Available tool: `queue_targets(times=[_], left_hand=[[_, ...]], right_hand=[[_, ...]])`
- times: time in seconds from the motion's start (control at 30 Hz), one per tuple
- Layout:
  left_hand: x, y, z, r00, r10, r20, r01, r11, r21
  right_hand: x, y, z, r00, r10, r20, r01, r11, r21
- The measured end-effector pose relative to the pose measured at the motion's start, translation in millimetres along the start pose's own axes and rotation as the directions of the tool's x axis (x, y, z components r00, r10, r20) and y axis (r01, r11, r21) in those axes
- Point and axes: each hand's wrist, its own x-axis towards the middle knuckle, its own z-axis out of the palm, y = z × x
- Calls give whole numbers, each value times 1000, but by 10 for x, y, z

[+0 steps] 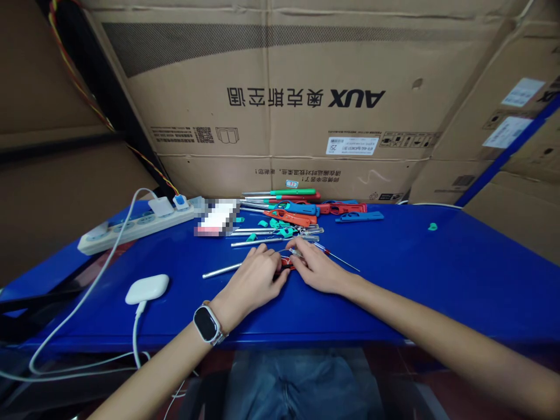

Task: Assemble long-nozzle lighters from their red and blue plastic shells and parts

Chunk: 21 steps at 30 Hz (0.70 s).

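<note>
My left hand (256,274), wearing a watch, is closed over a red lighter shell (286,263) on the blue table. A silver metal tube (221,270) sticks out to the left from under that hand. Fingers of my right hand (321,269) pinch a small whitish part (296,252) at the shell; a thin wire shows beside it. The fingers hide most of the shell's inside. Just beyond the right hand lies a thin screwdriver (336,256), its shaft pointing right. More metal tubes (256,242) and green plastic pieces (280,227) lie beyond both hands.
Red, orange and blue lighter shells (301,208) are heaped at the back, with a separate blue shell (359,216) to their right. At left stand a power strip (144,224) and a white charging case (147,289) with cables. Cardboard (306,70) walls the table's back.
</note>
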Motion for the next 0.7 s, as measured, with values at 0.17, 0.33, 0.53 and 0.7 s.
queue_targets(times=[0.17, 0.33, 0.53, 0.7], left_hand=[[-25, -33, 12, 1000, -1, -13, 1, 999, -39], [-55, -66, 43, 999, 12, -37, -13, 998, -53], [-79, -91, 7, 994, 8, -113, -20, 994, -105], [-56, -73, -64, 980, 17, -199, -37, 995, -96]], right_hand=[[19, -19, -84, 996, 86, 38, -92, 976, 196], [-21, 35, -142, 1000, -27, 6, 26, 989, 147], [-52, 59, -236, 998, -56, -41, 59, 996, 61], [-49, 77, -275, 994, -92, -55, 88, 994, -68]])
